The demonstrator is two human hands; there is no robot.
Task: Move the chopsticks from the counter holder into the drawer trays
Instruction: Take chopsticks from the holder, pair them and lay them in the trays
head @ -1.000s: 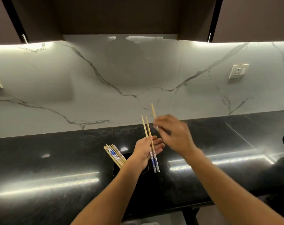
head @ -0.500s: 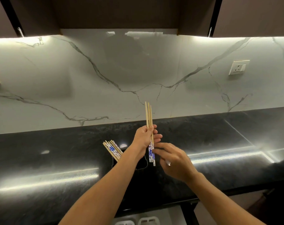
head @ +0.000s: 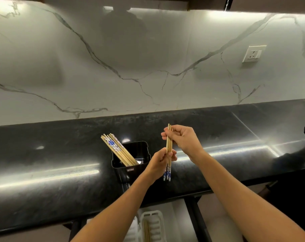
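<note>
bundle of chopsticks (head: 169, 147) upright above the dark worktop (head: 52, 172), blue-patterned ends down. left hand (head: 161, 158) curled round the middle of the bundle; right hand (head: 183, 138) pinching the bare tips at the top. just to the left, black holder (head: 130, 169) standing on the worktop, other chopsticks (head: 116, 148) leaning out of it up and to the left. below the worktop's near edge, open drawer (head: 178, 224) with a white tray (head: 161, 222), stored chopsticks (head: 146, 231) lying lengthwise inside.
</note>
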